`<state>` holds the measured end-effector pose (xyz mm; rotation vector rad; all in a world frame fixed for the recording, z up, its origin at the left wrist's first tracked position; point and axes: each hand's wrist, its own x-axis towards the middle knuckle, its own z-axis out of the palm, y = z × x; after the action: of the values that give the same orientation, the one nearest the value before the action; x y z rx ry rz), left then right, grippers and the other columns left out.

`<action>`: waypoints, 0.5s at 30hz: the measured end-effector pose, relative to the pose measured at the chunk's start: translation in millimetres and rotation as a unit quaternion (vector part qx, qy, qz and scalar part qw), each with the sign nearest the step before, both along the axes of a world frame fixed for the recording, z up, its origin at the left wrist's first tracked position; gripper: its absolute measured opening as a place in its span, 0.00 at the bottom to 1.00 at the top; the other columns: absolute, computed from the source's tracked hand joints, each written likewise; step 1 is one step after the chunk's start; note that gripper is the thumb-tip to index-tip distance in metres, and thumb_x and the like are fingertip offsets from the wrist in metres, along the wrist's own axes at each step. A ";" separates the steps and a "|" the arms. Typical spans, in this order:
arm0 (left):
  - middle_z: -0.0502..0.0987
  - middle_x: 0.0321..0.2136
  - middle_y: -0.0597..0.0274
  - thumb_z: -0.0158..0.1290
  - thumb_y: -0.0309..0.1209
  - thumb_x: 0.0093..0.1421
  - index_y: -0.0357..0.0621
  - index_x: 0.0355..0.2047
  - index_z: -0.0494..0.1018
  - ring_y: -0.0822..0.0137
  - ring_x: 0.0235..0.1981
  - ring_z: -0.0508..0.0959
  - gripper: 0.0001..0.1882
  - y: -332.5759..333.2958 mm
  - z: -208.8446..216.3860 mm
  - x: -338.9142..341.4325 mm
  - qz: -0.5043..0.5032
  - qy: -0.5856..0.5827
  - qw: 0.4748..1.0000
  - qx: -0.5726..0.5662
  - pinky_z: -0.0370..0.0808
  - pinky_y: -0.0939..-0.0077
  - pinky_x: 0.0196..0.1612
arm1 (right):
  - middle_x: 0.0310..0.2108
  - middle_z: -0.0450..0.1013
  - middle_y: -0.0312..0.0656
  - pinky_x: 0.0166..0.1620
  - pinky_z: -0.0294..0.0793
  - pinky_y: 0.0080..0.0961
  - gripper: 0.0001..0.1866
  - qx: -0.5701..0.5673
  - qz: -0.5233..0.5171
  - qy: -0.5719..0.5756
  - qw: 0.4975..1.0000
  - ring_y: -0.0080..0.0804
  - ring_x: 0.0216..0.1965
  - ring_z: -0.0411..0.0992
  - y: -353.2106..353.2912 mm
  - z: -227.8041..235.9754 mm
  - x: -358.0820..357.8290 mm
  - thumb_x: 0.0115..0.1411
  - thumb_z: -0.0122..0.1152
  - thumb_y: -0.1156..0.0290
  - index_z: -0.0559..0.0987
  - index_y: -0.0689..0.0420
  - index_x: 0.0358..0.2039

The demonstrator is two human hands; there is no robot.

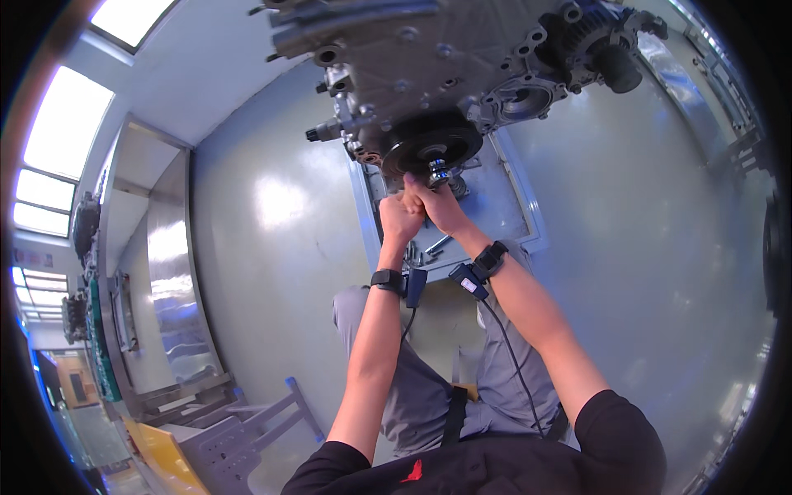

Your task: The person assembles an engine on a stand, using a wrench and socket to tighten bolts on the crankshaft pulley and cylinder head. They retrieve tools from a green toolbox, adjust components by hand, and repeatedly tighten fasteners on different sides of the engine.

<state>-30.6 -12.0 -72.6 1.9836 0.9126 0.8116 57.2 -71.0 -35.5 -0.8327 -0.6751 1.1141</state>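
Just above my hands hangs a large grey metal engine (421,66), with a dark round pulley (412,147) at its lower face. A shiny chrome socket wrench (438,172) has its head at the middle of the pulley. My right hand (441,208) is closed beside that head, fingers wrapped round the handle, which is mostly hidden. Pressed against it, my left hand (399,218) is closed too, its thumb pointing up toward the pulley. The two hands overlap, so the grip between them is partly hidden.
Below the engine is a pale metal-framed tray (528,216) with loose tools (440,246) in it. A grey folding chair (247,437) stands at lower left, near a metal-edged bench (177,272). Black cables (510,351) run from both wristbands.
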 end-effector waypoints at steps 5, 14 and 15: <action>0.61 0.06 0.60 0.54 0.33 0.49 0.32 0.11 0.62 0.82 0.17 0.58 0.19 -7.0 -13.6 5.9 0.070 -0.076 0.995 -0.014 0.59 0.75 0.16 | 0.18 0.68 0.30 0.27 0.64 0.20 0.12 -0.106 -0.047 -0.039 0.993 0.14 0.21 0.63 1.8 7.9 -5.8 0.56 0.56 0.63 0.75 0.60 0.24; 0.62 0.07 0.66 0.55 0.33 0.47 0.33 0.12 0.62 0.82 0.16 0.59 0.18 -4.5 -36.7 -3.5 0.085 -0.061 0.993 -0.048 0.59 0.78 0.16 | 0.21 0.68 0.29 0.29 0.65 0.19 0.05 -0.081 -0.038 -0.011 0.996 0.15 0.25 0.64 1.2 24.7 -9.1 0.54 0.52 0.70 0.74 0.58 0.27; 0.62 0.07 0.66 0.55 0.33 0.47 0.33 0.12 0.62 0.82 0.16 0.59 0.18 -4.7 -38.7 -4.2 0.086 -0.057 0.994 -0.048 0.59 0.78 0.16 | 0.21 0.68 0.28 0.29 0.65 0.19 0.04 -0.053 -0.038 0.003 0.998 0.15 0.24 0.63 1.4 25.5 -9.1 0.54 0.51 0.72 0.74 0.57 0.27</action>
<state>-34.8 -16.7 -111.2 1.7745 1.0446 0.9488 48.1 -69.6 -10.0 -0.9372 -0.5782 1.0903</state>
